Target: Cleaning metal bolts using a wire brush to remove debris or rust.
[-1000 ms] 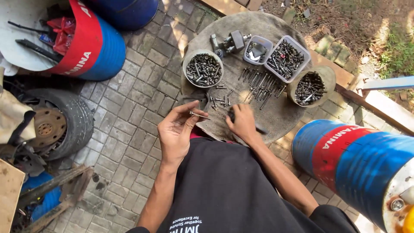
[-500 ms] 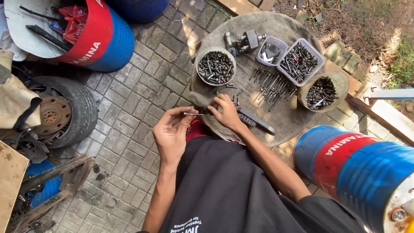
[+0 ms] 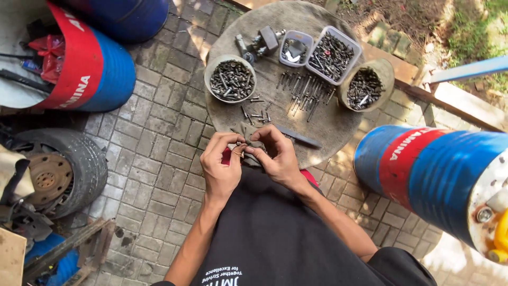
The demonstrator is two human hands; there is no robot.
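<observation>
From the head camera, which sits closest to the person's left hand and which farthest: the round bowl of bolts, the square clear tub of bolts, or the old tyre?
Measured from the left hand:
1. Round bowl of bolts, straight ahead on the near-left part of the round table.
2. Old tyre, off to the left on the paving.
3. Square clear tub of bolts, at the table's far right side.

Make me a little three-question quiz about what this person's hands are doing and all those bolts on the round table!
1. True or false: both hands meet over a small metal piece.
2. How many containers of hardware stand on the round table? A) two B) four C) six
3. Fill in: loose bolts lie in a row between the round tub and the ____ tub.

Key: 1 true; 2 B; 3 right-hand round.
</observation>
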